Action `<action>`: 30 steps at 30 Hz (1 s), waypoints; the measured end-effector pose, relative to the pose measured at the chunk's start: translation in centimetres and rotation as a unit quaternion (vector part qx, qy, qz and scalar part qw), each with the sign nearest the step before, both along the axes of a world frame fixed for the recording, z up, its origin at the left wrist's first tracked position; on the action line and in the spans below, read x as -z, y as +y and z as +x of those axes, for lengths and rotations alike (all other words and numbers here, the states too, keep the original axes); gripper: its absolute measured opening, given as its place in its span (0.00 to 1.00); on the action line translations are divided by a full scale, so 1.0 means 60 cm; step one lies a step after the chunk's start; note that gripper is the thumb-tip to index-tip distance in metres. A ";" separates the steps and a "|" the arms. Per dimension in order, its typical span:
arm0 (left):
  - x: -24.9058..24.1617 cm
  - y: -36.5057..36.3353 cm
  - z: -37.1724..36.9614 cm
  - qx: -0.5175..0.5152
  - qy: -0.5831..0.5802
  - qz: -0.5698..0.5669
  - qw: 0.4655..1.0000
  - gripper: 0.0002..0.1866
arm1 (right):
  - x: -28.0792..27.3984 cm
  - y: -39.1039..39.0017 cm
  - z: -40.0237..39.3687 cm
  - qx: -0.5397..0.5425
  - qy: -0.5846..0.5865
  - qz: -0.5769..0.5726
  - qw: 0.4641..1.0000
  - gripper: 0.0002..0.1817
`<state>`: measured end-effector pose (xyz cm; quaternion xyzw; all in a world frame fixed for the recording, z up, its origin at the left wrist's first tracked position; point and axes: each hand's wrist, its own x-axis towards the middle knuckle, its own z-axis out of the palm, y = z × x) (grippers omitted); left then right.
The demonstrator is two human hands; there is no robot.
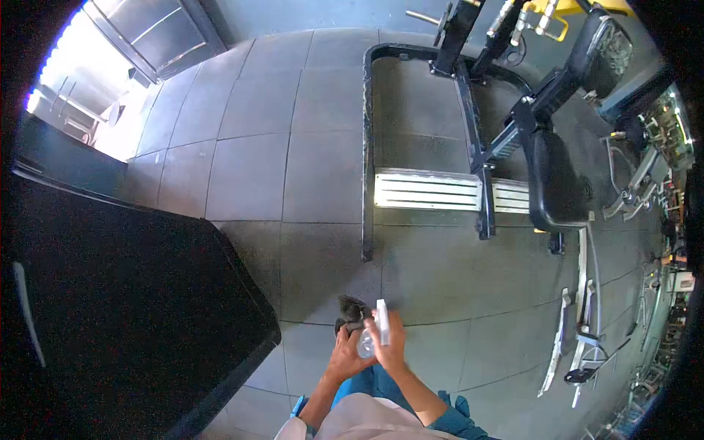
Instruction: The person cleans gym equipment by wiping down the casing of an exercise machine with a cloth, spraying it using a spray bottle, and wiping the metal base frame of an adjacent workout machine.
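Your right hand (391, 346) is clamped on the spray bottle (375, 331), left hand (347, 352) bunching the dark cloth (352, 311): keep the nozzle aimed into the cloth, away from yourself.

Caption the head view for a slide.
Left hand holds a dark cloth, right hand a spray bottle.

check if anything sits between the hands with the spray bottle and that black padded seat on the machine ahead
Nothing visible does. The right hand holds the spray bottle and the left hand the dark cloth. Only bare floor tiles lie between them and the padded seat; the machine's base frame stands further left.
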<state>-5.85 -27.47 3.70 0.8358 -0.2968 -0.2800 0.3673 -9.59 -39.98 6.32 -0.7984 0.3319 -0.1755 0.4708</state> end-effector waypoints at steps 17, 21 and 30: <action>0.212 0.109 0.036 -0.521 0.025 -0.042 0.852 0.12 | 0.476 -0.124 0.049 0.065 0.123 0.090 0.986 0.22; 0.221 0.130 0.036 -0.526 0.018 -0.026 0.850 0.15 | 0.488 -0.147 0.078 0.085 0.100 0.081 0.988 0.23; 0.168 0.081 0.075 -0.534 -0.025 -0.033 0.844 0.18 | 0.404 -0.236 0.205 0.103 0.032 0.072 0.992 0.21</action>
